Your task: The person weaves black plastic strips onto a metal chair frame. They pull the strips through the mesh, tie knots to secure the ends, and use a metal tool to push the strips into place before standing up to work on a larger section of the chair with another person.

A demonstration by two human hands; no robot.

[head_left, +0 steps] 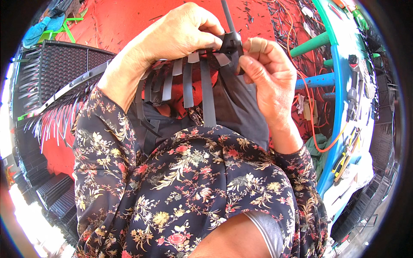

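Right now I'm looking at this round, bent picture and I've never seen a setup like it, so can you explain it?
There's no machine, just a person's bare hands. A wide camera on their head looks down, so straight edges curve. The left hand and right hand hold a dark piece, with flat dark strips hanging nearby. At picture left is a woven black panel. The floor is red, with dark scraps on it. At right, a table carries tools.
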